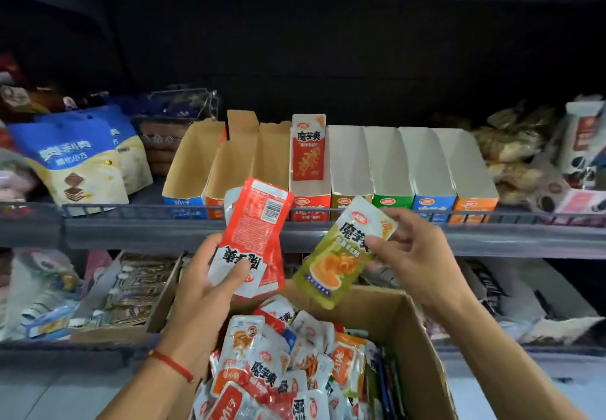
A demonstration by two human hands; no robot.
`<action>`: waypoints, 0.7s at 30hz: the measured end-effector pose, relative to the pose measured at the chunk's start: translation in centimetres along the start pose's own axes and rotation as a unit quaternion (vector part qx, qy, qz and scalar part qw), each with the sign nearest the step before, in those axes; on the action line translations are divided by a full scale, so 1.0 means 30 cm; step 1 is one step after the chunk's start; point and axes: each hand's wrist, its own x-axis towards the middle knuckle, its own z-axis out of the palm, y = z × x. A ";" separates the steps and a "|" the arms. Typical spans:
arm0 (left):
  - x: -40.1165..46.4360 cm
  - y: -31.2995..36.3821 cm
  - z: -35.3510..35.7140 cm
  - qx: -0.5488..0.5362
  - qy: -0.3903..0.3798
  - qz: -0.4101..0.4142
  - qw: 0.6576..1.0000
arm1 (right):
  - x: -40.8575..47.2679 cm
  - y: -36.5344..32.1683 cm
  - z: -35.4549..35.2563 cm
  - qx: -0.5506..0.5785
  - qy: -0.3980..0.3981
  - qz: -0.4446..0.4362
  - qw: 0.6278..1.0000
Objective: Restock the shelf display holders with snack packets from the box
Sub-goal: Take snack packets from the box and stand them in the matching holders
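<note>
My left hand [205,283] grips a small stack of red snack packets [254,232], held upside down with a barcode showing. My right hand [414,249] pinches a green-yellow snack packet [341,255] by its right edge. Both hover above an open cardboard box [406,331] heaped with several red, white and orange packets [278,367]. On the shelf behind stands a row of cardboard display holders [390,163]. The red-fronted holder [310,195] contains one upright red packet [308,147]; the others look empty.
Blue biscuit bags [82,157] stand at the shelf's left, wrapped snacks [511,150] at its right. A grey wire rail [328,214] runs along the shelf front. A tray of dark packets [131,291] lies on the lower shelf, left of the box.
</note>
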 end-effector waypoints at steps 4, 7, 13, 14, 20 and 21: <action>0.098 0.094 0.012 0.018 0.007 0.042 0.999 | 0.153 -0.142 -0.088 -0.069 0.139 -0.117 0.981; 0.175 0.127 0.018 0.015 0.012 0.063 0.998 | 0.318 -0.219 -0.115 -0.122 0.187 -0.151 0.963; 0.239 0.086 -0.020 -0.021 0.023 0.039 0.999 | 0.569 -0.265 -0.086 -0.283 0.210 -0.160 0.922; 0.251 0.081 -0.031 -0.031 0.025 0.034 0.999 | 0.606 -0.258 -0.081 -0.292 0.202 -0.148 0.923; 0.302 0.074 -0.071 -0.077 0.027 0.008 0.997 | 0.749 -0.208 -0.023 -0.442 0.057 -0.080 0.892; 0.303 0.074 -0.074 -0.079 0.021 0.009 0.997 | 0.760 -0.203 -0.014 -0.468 0.037 -0.077 0.879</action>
